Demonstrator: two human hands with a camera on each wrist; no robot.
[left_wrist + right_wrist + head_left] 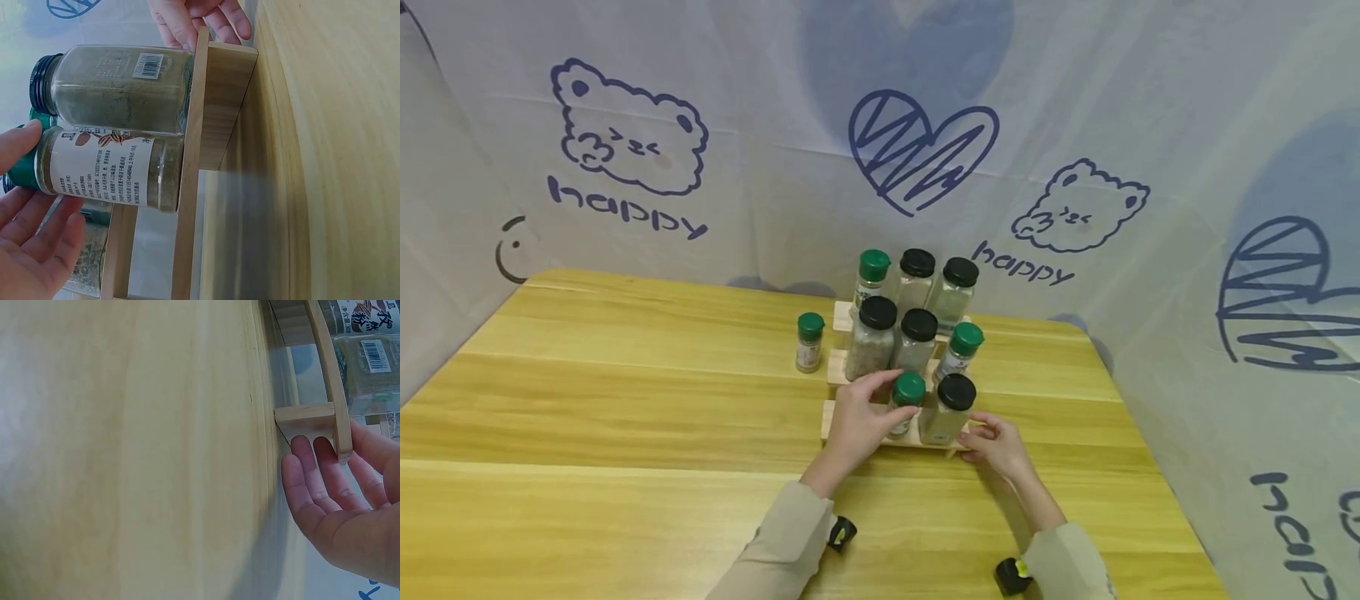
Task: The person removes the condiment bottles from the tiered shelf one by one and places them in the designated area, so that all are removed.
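Crowding the pinched green-capped jar (107, 167) stands a black-capped jar (122, 89).

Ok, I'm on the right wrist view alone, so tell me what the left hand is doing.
Observer: The left hand has its thumb and fingers around the green cap of the cumin powder jar.
Operator: Report anything standing off the wooden spice rack.
Observer: One small green-capped spice jar stands on the wooden table, to the left of the rack in the head view.
Operator: Now give me the back tier, left to right.
Observer: A green-capped jar, then two black-capped jars.
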